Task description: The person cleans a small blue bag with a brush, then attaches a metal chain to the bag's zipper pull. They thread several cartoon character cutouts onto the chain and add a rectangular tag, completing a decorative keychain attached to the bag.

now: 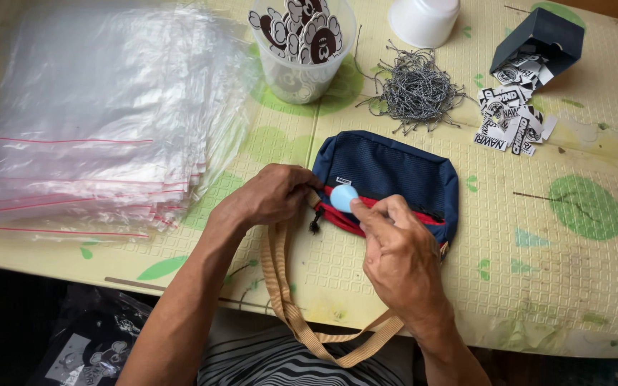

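A small navy pouch [388, 171] with a red zipper edge and a tan strap [280, 293] lies on the table in front of me. My left hand [270, 196] pinches the pouch's left end by the zipper pull. My right hand [395, 250] holds a small light-blue round tag [343, 198] against the red zipper line, thumb and forefinger closed on it.
A thick stack of clear zip bags [87, 114] fills the left. Behind the pouch lie a bundle of grey strings [416, 89], a clear cup of cartoon tags [302, 43], a white cup [423, 20], and a tipped dark box spilling printed labels [516, 114].
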